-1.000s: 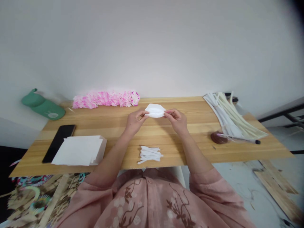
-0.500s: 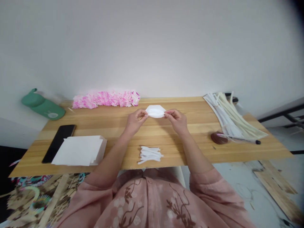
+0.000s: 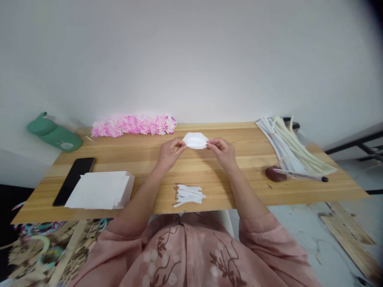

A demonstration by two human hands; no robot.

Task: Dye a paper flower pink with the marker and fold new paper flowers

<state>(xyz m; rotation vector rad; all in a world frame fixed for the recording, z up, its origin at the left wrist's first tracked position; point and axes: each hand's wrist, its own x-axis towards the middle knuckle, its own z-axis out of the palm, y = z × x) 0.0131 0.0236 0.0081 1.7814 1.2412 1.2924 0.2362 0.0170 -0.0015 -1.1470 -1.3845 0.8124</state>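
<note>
A white sheet of thin paper [image 3: 195,140], gathered along its lower side into narrow folds, is held out above the wooden table. My left hand [image 3: 171,152] pinches its left end between thumb and fingers. At the right end, my right hand [image 3: 223,151] pinches it the same way. Below and between my forearms lies a small pile of narrow folded white strips [image 3: 189,194], near the table's front edge. To the left of my left forearm sits a stack of white paper [image 3: 97,190].
A black phone [image 3: 74,179] lies partly beside the stack. Behind it is a green bottle [image 3: 55,133]. Ruffled pink-and-white paper [image 3: 134,125] lines the wall. At right are bundled pale strips [image 3: 295,147], a pen [image 3: 314,177] and a dark red round object [image 3: 275,173] on the table [image 3: 143,159].
Almost nothing differs. Both hands keep their pinch on the white paper, which has shifted very slightly.
</note>
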